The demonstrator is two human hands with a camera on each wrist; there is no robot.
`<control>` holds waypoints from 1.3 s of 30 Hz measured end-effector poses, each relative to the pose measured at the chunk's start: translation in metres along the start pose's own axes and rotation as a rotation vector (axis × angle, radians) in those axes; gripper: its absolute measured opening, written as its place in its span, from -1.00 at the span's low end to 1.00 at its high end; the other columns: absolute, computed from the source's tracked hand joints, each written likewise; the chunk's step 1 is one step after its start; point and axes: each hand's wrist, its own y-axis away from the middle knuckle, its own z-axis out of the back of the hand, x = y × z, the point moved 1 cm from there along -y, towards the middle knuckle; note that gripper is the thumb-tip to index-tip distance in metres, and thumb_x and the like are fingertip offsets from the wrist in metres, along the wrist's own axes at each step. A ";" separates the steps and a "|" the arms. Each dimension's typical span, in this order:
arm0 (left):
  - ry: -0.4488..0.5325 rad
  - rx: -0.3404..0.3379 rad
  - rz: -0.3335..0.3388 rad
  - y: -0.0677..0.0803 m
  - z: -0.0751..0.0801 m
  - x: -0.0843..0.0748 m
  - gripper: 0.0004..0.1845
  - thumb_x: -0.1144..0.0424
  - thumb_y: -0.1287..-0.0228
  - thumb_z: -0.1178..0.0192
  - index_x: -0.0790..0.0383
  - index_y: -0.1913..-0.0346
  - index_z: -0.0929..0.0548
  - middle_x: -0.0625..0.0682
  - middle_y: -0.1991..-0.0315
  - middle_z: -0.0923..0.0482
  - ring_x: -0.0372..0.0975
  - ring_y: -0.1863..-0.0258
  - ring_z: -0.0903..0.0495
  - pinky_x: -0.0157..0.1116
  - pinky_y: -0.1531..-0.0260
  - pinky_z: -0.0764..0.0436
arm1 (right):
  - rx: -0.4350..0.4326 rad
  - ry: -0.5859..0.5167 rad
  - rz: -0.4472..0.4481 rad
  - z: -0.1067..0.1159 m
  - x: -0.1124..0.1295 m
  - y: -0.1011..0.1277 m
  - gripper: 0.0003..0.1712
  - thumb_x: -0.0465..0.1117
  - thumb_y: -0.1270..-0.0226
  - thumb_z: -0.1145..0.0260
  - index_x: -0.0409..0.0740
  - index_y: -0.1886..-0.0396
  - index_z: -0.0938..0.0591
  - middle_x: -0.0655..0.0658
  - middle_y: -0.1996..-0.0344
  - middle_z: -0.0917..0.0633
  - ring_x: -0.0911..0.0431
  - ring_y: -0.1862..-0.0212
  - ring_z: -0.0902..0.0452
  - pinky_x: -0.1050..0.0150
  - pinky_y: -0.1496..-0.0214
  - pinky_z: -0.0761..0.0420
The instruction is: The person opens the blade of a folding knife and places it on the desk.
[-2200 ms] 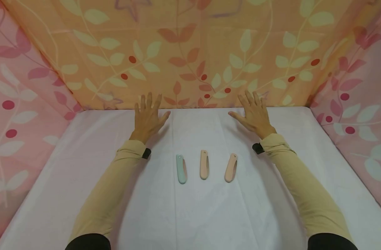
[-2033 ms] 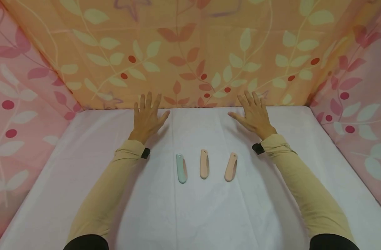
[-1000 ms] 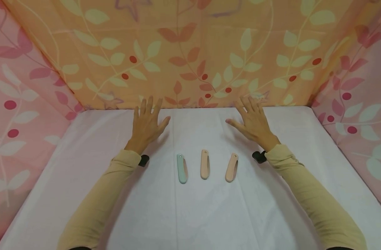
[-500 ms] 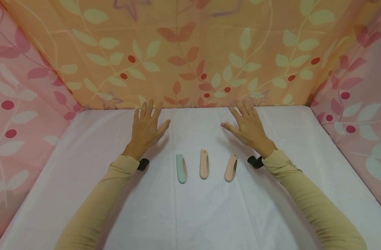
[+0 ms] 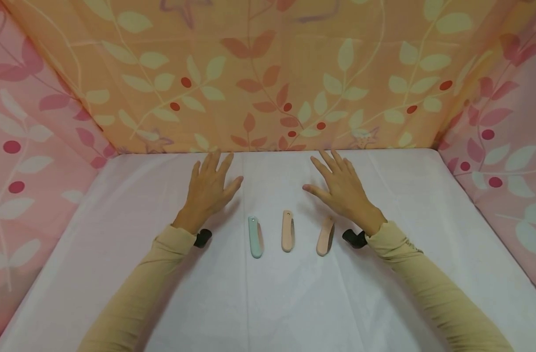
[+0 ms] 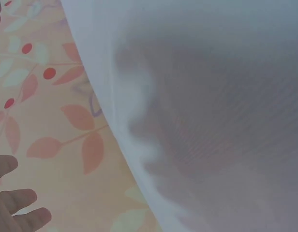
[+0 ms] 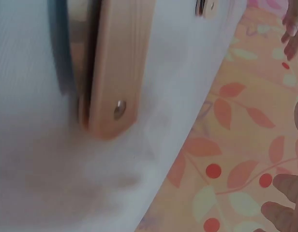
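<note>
Three folded knives lie in a row on the white cloth in the head view: a mint-green knife [image 5: 254,239], a beige knife [image 5: 287,232] in the middle and a second beige knife [image 5: 324,238] at the right. Close up in the right wrist view, a beige handle [image 7: 122,58] shows a rivet and a shiny metal strip along its side. My left hand [image 5: 206,190] hovers beyond and left of the green knife, fingers spread, holding nothing. Fingers also spread, my right hand [image 5: 344,190] is over the cloth just beyond the right-hand knife, with nothing in it.
The white cloth-covered table [image 5: 289,303] ends at an orange leaf-patterned curtain [image 5: 268,73] at the back. Pink patterned cloth panels [image 5: 21,215] close off both sides. A black wrist camera [image 5: 354,238] sits under the right wrist, close beside the right-hand knife.
Both hands have drawn back from the rear curtain toward the knives, the right hand also shifting left. The three knives have stayed where they were.
</note>
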 end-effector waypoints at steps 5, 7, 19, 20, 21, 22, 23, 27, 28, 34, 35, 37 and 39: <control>0.014 0.015 -0.007 0.006 -0.001 -0.003 -0.26 -0.16 -0.42 0.00 0.10 -0.53 -0.18 0.23 -0.55 -0.08 0.16 -0.51 -0.11 0.22 -0.45 -0.03 | 0.019 0.009 0.013 -0.003 0.009 0.005 -0.08 0.31 -0.34 -0.21 -0.04 -0.54 -0.23 -0.19 -0.58 -0.12 -0.20 -0.60 0.13 -0.25 -0.55 0.08; 0.021 0.013 -0.008 0.008 -0.001 -0.004 -0.27 -0.16 -0.42 -0.01 0.10 -0.53 -0.19 0.23 -0.54 -0.11 0.15 -0.50 -0.13 0.21 -0.45 -0.04 | 0.022 0.009 0.020 -0.003 0.011 0.006 -0.08 0.31 -0.34 -0.21 -0.05 -0.54 -0.23 -0.19 -0.57 -0.12 -0.21 -0.59 0.11 -0.25 -0.55 0.07; 0.006 0.021 -0.030 0.016 -0.005 -0.008 -0.29 -0.14 -0.41 -0.05 0.11 -0.50 -0.26 0.24 -0.49 -0.22 0.10 -0.47 -0.21 0.21 -0.43 -0.12 | 0.027 -0.005 0.075 -0.007 0.028 0.015 -0.09 0.28 -0.32 -0.24 -0.08 -0.51 -0.28 -0.20 -0.55 -0.18 -0.21 -0.58 0.06 -0.24 -0.54 0.00; 0.007 0.025 -0.030 0.017 -0.005 -0.009 -0.29 -0.14 -0.41 -0.05 0.11 -0.49 -0.26 0.24 -0.49 -0.22 0.10 -0.47 -0.21 0.21 -0.43 -0.12 | 0.027 -0.008 0.083 -0.007 0.030 0.016 -0.10 0.28 -0.32 -0.25 -0.09 -0.51 -0.28 -0.21 -0.55 -0.18 -0.21 -0.58 0.05 -0.23 -0.54 0.00; 0.005 0.029 -0.032 0.017 -0.004 -0.009 -0.30 -0.14 -0.41 -0.06 0.11 -0.49 -0.27 0.24 -0.49 -0.22 0.10 -0.46 -0.22 0.21 -0.43 -0.13 | 0.026 -0.010 0.092 -0.008 0.032 0.017 -0.10 0.28 -0.32 -0.25 -0.09 -0.51 -0.29 -0.21 -0.55 -0.19 -0.22 -0.58 0.04 -0.23 -0.54 -0.01; 0.003 0.034 -0.033 0.018 -0.005 -0.010 -0.30 -0.13 -0.41 -0.06 0.12 -0.49 -0.27 0.24 -0.48 -0.23 0.10 -0.46 -0.22 0.21 -0.43 -0.14 | 0.023 -0.011 0.100 -0.008 0.034 0.018 -0.09 0.27 -0.31 -0.27 -0.10 -0.50 -0.29 -0.21 -0.54 -0.20 -0.22 -0.57 0.03 -0.23 -0.53 -0.02; 0.003 0.039 -0.033 0.019 -0.005 -0.010 -0.30 -0.13 -0.41 -0.06 0.12 -0.49 -0.27 0.23 -0.48 -0.23 0.10 -0.46 -0.23 0.20 -0.42 -0.14 | 0.025 -0.014 0.105 -0.009 0.035 0.019 -0.09 0.27 -0.31 -0.27 -0.09 -0.50 -0.29 -0.21 -0.54 -0.20 -0.22 -0.57 0.03 -0.22 -0.54 -0.02; 0.007 0.060 -0.036 0.022 -0.006 -0.011 -0.30 -0.13 -0.41 -0.06 0.12 -0.50 -0.27 0.23 -0.47 -0.25 0.10 -0.45 -0.24 0.20 -0.42 -0.15 | 0.028 -0.028 0.122 -0.010 0.040 0.021 -0.10 0.26 -0.31 -0.28 -0.07 -0.50 -0.29 -0.20 -0.54 -0.21 -0.21 -0.58 0.04 -0.22 -0.54 -0.03; 0.009 0.065 -0.037 0.022 -0.006 -0.011 -0.30 -0.13 -0.41 -0.05 0.12 -0.50 -0.26 0.23 -0.48 -0.25 0.09 -0.45 -0.24 0.20 -0.42 -0.15 | 0.030 -0.032 0.123 -0.011 0.041 0.022 -0.10 0.27 -0.31 -0.27 -0.07 -0.51 -0.29 -0.19 -0.54 -0.21 -0.20 -0.58 0.05 -0.21 -0.54 -0.02; 0.033 0.081 -0.041 0.026 -0.008 -0.012 -0.31 -0.13 -0.42 -0.05 0.12 -0.49 -0.28 0.22 -0.47 -0.25 0.10 -0.45 -0.25 0.20 -0.42 -0.16 | 0.029 -0.049 0.136 -0.013 0.046 0.023 -0.11 0.26 -0.31 -0.27 -0.07 -0.50 -0.30 -0.18 -0.54 -0.22 -0.18 -0.59 0.06 -0.19 -0.55 -0.02; 0.036 0.083 -0.039 0.027 -0.008 -0.012 -0.31 -0.13 -0.42 -0.05 0.11 -0.49 -0.28 0.22 -0.47 -0.25 0.10 -0.45 -0.25 0.20 -0.42 -0.16 | 0.028 -0.050 0.139 -0.013 0.047 0.024 -0.12 0.26 -0.32 -0.27 -0.07 -0.50 -0.30 -0.18 -0.54 -0.22 -0.18 -0.59 0.06 -0.19 -0.55 -0.03; 0.037 0.083 -0.038 0.029 -0.008 -0.012 -0.31 -0.13 -0.42 -0.05 0.11 -0.49 -0.29 0.22 -0.47 -0.26 0.11 -0.45 -0.26 0.20 -0.41 -0.17 | 0.024 -0.051 0.144 -0.014 0.049 0.024 -0.12 0.25 -0.31 -0.28 -0.08 -0.50 -0.31 -0.18 -0.54 -0.22 -0.18 -0.59 0.05 -0.19 -0.55 -0.03; 0.038 0.086 -0.037 0.030 -0.009 -0.013 -0.31 -0.13 -0.42 -0.06 0.12 -0.48 -0.29 0.23 -0.47 -0.26 0.11 -0.45 -0.26 0.20 -0.41 -0.17 | 0.015 -0.054 0.152 -0.015 0.051 0.025 -0.13 0.24 -0.31 -0.29 -0.09 -0.48 -0.33 -0.19 -0.52 -0.24 -0.18 -0.58 0.03 -0.19 -0.54 -0.04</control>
